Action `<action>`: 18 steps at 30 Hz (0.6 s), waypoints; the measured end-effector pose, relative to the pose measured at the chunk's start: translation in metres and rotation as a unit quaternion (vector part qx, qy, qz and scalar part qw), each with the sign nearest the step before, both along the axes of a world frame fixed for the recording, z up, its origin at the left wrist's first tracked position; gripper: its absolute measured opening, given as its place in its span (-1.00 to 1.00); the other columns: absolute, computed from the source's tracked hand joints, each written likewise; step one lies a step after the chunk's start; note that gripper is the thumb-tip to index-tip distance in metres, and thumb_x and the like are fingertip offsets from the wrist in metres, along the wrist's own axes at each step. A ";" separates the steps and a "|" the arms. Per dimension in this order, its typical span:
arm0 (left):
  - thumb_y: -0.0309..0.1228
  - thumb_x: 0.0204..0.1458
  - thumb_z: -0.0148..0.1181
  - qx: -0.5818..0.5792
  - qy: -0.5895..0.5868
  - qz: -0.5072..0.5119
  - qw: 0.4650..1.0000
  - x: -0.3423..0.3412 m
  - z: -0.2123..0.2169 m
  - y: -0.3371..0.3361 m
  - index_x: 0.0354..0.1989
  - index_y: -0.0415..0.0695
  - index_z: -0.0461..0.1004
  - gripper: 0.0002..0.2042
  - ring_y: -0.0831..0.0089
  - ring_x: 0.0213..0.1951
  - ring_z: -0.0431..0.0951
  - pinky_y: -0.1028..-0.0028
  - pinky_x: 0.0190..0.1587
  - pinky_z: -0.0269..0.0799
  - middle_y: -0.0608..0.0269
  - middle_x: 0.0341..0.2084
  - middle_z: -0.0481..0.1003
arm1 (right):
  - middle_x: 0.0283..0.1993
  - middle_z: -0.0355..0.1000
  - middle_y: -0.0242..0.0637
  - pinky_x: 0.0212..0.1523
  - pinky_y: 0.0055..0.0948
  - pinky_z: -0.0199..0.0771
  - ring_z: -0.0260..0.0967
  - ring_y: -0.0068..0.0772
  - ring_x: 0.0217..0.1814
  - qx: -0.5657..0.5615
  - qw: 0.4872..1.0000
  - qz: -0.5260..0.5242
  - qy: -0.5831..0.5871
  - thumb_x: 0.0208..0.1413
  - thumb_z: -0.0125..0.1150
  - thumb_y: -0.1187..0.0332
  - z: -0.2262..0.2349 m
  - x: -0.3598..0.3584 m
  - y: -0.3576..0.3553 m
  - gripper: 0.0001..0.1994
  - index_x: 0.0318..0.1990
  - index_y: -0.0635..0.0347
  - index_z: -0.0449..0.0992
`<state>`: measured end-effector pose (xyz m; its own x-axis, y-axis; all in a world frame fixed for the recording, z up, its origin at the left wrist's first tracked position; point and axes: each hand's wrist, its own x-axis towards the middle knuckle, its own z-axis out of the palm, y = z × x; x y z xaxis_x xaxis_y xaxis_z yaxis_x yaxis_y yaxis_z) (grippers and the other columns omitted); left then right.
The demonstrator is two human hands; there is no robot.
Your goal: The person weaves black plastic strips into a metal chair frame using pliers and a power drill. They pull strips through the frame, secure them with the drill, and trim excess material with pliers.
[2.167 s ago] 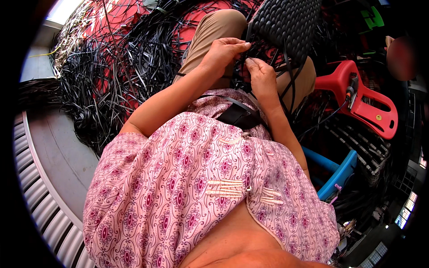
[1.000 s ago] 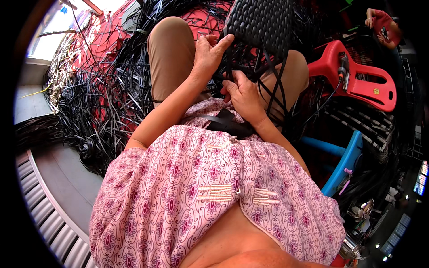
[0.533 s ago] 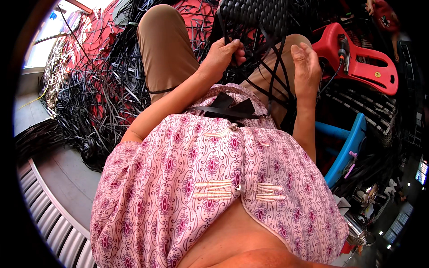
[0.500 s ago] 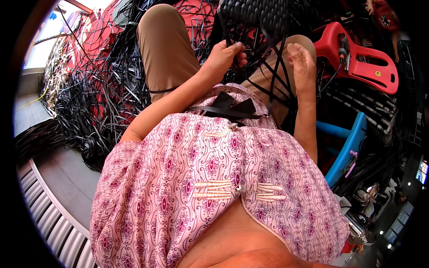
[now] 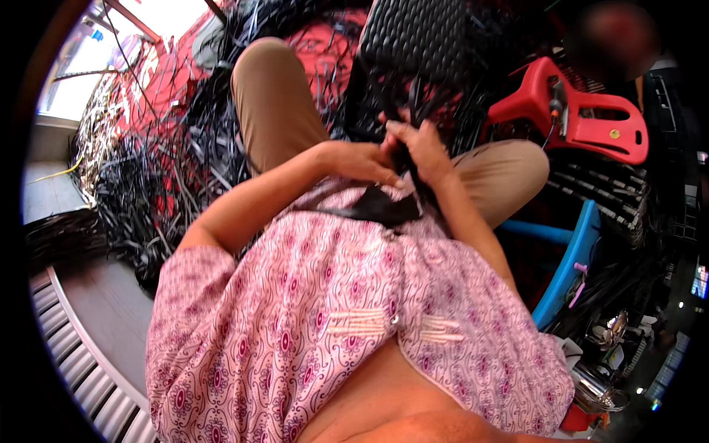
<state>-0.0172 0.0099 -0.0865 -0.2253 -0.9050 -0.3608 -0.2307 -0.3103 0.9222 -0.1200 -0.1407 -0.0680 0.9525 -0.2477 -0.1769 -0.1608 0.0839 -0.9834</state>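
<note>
A black woven panel, perhaps one side of a basket, stands beyond my knees. Long loose black plastic strips hang from its lower edge and run together toward my lap. My right hand is closed round the gathered strips just below the weave. Beside it, my left hand presses in on the same bundle, its fingers curled behind the strips and partly hidden. Slight blur hides the exact finger positions. A black strap with a dark flap lies across my waist.
Tangled black strips cover a red surface on the left. At the right are a red plastic chair with a tool resting on it, and a blue plastic stool. White slats curve along the lower left.
My hands were apart with strips spread between them; now they have come together on the bundle. My right knee has swung outward, and the woven panel shows more fully.
</note>
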 end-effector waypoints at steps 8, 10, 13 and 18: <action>-0.35 -0.22 0.48 -0.146 -0.320 0.523 0.777 0.060 -0.018 -0.003 0.23 -0.28 0.22 -0.21 -0.04 0.14 0.34 0.22 0.21 0.30 -0.14 0.03 0.32 | -0.61 0.16 -0.69 -0.67 -0.70 -0.05 0.01 -0.83 -0.67 0.035 0.997 -0.014 0.070 0.25 0.24 0.27 0.024 -0.001 0.004 -0.86 -0.21 0.13 0.53; -0.35 -0.26 0.50 -0.150 -0.321 0.530 0.770 0.066 -0.033 -0.023 0.24 -0.27 0.22 -0.18 -0.06 0.13 0.33 0.22 0.24 0.27 -0.13 0.02 0.33 | -0.61 0.15 -0.71 -0.68 -0.70 -0.07 0.01 -0.84 -0.67 0.000 0.999 -0.019 0.038 0.23 0.28 0.31 0.021 -0.001 0.000 -0.89 -0.25 0.10 0.53; -0.38 -0.25 0.49 -0.203 -0.268 0.564 0.754 0.073 -0.052 -0.038 0.20 -0.27 0.27 -0.24 0.00 0.12 0.34 0.22 0.21 0.28 -0.08 0.01 0.34 | -0.61 0.15 -0.70 -0.66 -0.70 -0.06 0.02 -0.85 -0.66 0.013 0.999 -0.023 0.027 0.22 0.30 0.29 0.049 0.001 -0.007 -0.87 -0.28 0.13 0.54; -0.45 -0.23 0.44 -0.226 -0.298 0.624 0.686 0.088 -0.053 -0.053 0.10 -0.24 0.30 -0.36 0.01 0.10 0.35 0.22 0.18 0.28 -0.06 -0.01 0.34 | -0.59 0.17 -0.69 -0.65 -0.70 -0.08 0.00 -0.85 -0.65 0.030 1.000 0.001 -0.004 0.23 0.28 0.26 0.080 0.018 -0.025 -0.80 -0.30 0.23 0.55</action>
